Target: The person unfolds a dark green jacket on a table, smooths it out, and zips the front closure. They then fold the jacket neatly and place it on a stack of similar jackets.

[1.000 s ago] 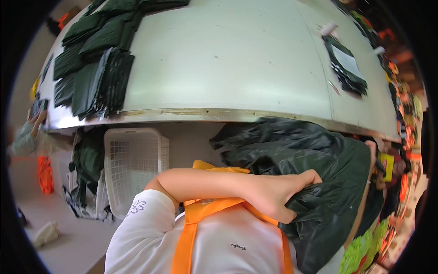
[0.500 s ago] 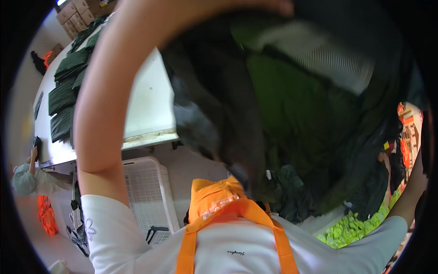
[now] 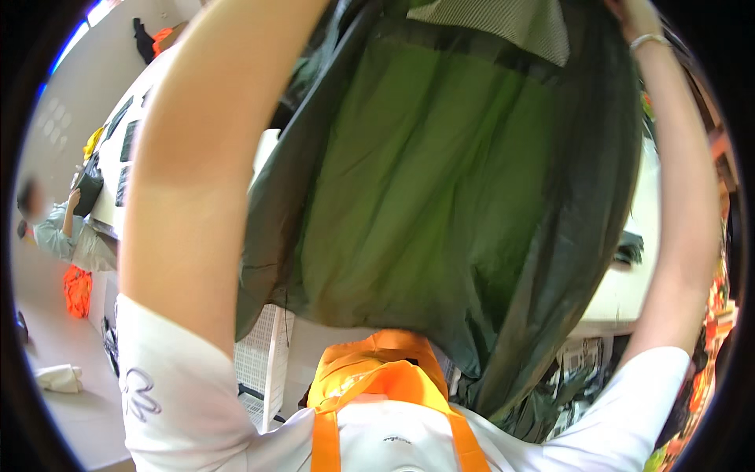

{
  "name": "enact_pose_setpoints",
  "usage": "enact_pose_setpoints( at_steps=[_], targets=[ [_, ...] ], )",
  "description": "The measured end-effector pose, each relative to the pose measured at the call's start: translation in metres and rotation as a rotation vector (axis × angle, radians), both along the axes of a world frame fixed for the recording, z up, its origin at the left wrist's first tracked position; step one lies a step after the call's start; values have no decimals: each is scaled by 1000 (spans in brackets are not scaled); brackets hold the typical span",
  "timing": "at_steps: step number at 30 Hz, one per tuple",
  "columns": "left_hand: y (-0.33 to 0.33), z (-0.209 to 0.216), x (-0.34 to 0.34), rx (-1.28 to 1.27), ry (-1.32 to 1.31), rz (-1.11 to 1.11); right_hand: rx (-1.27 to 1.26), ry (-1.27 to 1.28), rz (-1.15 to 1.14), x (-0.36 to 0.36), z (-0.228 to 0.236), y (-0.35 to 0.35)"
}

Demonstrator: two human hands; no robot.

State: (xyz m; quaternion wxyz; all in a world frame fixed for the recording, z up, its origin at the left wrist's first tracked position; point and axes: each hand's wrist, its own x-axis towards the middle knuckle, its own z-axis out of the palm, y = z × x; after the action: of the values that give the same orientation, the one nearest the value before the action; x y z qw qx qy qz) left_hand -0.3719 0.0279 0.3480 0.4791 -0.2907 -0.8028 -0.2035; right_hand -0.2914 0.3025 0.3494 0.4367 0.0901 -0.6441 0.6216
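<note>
A dark green jacket [image 3: 425,189] hangs spread out in front of me, filling the middle of the view. Its inside shows a light mesh panel [image 3: 511,31] near the top, and its lower edge drapes down to my orange apron [image 3: 377,366]. My right hand [image 3: 631,17], partly cut off by the upper rim, is closed on the jacket's upper right edge; a bracelet circles that wrist. On the other side my left forearm [image 3: 208,157] reaches up past the top of the picture, so the left hand is hidden from view.
Behind the jacket stands a white table [image 3: 621,303]. A white plastic crate [image 3: 261,350] sits on the floor below. Dark garments [image 3: 543,405] are piled at lower right. At far left, a person [image 3: 59,228] works by the table, near an orange bundle [image 3: 77,291].
The jacket has gone from bunched and swinging to hanging open and flatter. My right arm has risen into view at the right, and my view has shifted.
</note>
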Motion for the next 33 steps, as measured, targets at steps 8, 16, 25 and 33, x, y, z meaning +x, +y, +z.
enact_pose_setpoints(
  at_steps=[8,16,25,33],
  targets=[
    [-26,-327,-19,-233,-473,108,643,-743,312,-67,-344,58],
    [-154,-481,220,-274,-1079,653,1114,-1206,-281,203,-482,31],
    [-177,-525,120,-278,-941,370,1144,-1112,-169,164,-516,-13],
    [-196,-518,132,-259,-965,28,933,-1143,-581,198,-526,10]
  ],
)
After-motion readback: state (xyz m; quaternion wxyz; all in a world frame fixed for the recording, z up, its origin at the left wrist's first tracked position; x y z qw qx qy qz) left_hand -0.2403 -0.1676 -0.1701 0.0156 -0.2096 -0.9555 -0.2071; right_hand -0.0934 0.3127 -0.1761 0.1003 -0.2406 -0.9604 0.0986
